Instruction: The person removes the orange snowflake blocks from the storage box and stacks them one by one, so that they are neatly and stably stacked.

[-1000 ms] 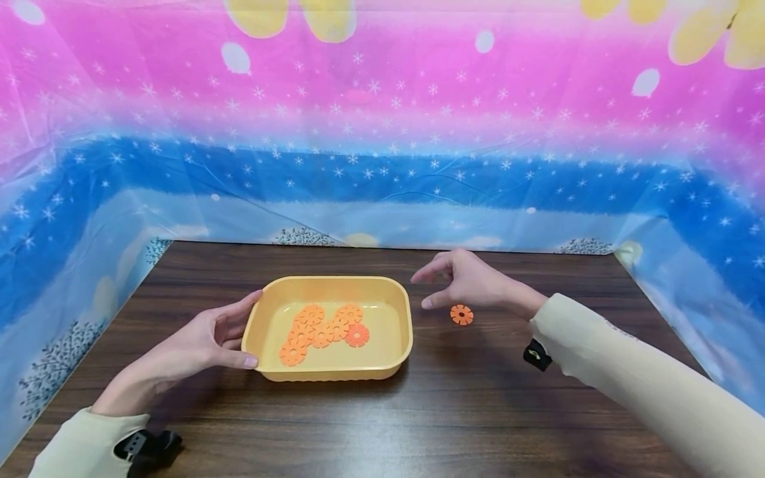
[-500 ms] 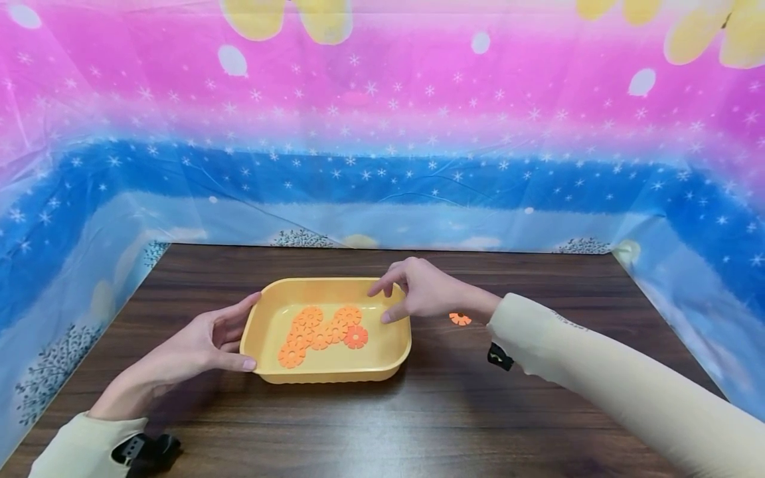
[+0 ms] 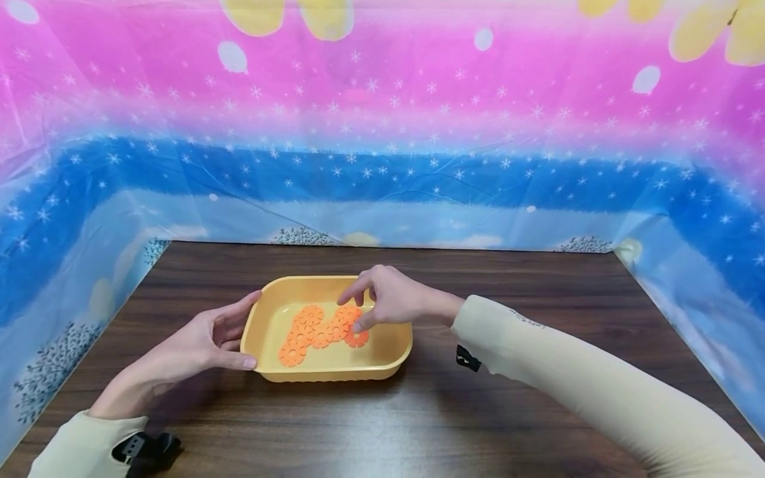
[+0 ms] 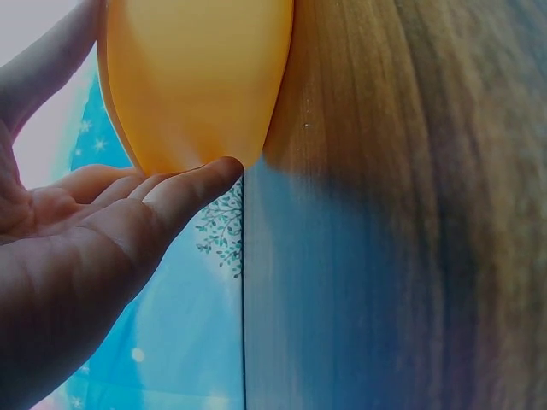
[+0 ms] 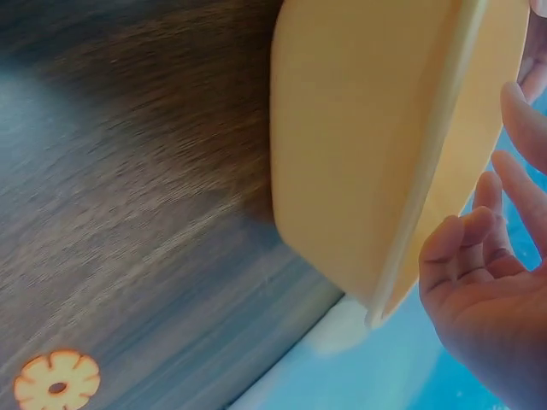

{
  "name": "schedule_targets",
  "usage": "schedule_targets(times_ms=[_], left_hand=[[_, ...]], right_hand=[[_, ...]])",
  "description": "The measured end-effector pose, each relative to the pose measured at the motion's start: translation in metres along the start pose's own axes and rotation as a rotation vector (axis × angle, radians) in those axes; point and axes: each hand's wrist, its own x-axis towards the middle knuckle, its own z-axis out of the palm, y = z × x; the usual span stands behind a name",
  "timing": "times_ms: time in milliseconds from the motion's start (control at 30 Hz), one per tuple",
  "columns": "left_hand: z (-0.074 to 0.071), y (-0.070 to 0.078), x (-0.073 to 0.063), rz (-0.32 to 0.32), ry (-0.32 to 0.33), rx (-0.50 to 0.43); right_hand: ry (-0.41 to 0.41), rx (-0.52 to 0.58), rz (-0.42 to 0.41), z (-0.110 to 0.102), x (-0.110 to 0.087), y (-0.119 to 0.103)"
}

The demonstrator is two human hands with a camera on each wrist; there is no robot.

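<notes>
A yellow plastic basin point(image 3: 335, 376) stands on the table in the head view. Loose notched orange snowflake discs point(image 3: 303, 335) lie overlapping on its floor, with one redder disc point(image 3: 358, 340) at the right of the pile. My left hand point(image 3: 200, 342) grips the basin's left end, thumb at the near corner and forefinger at the far one. Over the basin's right part reaches my right hand point(image 3: 394, 299), thumb and forefinger apart and nothing between them. Its thumb tip overlaps the redder disc in this view.
One more orange disc point(image 5: 58, 382) lies on the dark wood table point(image 3: 508, 411) outside the basin, seen in the right wrist view and covered by the right arm in the head view. A patterned cloth point(image 3: 382, 179) hangs behind the table and along its sides.
My right hand has moved left from beside the basin to above the discs inside it, and its arm now covers the loose disc on the table. The left hand and basin stay put.
</notes>
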Motion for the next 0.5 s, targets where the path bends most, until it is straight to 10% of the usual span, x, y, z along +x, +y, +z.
schedule_targets(times_ms=[500], left_hand=[[0.0,-0.001,0.0,-0.001,-0.005,-0.021]], right_hand=[[-0.042,-0.012,0.01,0.021,0.022,0.009]])
